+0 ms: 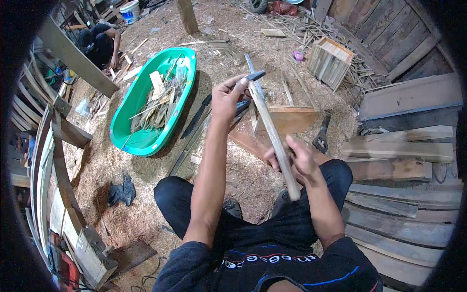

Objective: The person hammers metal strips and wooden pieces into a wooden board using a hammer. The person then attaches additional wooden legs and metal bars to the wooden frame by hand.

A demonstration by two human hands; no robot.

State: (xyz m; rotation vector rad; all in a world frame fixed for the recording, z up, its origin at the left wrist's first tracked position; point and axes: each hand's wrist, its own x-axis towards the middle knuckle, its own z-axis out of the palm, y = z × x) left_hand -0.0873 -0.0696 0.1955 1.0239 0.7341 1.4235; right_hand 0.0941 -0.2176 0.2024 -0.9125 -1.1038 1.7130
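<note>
Person seated low over shavings-strewn ground (248,173), knees apart. Long, pale wooden shaft with a dark, narrow metal head, hammer-like (273,127), held slantwise over the lap: head far, butt near and to the right.

Left hand (226,100): closed in a pinch at the head end, thumb laid by the join. Right hand (304,158): beside the shaft's lower half, fingers showing on its left side; blurred, so cannot tell whether it grips or merely touches.

Good handling, in this observer's judgement: head end steadied by the left, thumb clear of the metal edges; right kept light, so the long shaft neither twists nor swings. Butt best held clear of the right knee. Bare palms on rough wood risk splinters; a slow stroke along the grain suits better than a hard rub.

Beyond the shaft, flat orange-brown wooden board (292,119). Left, green plastic tub (145,137) of wood scraps. Far right, slatted wooden box (330,65). Far left, a crouching co-worker (100,45), well apart.
</note>
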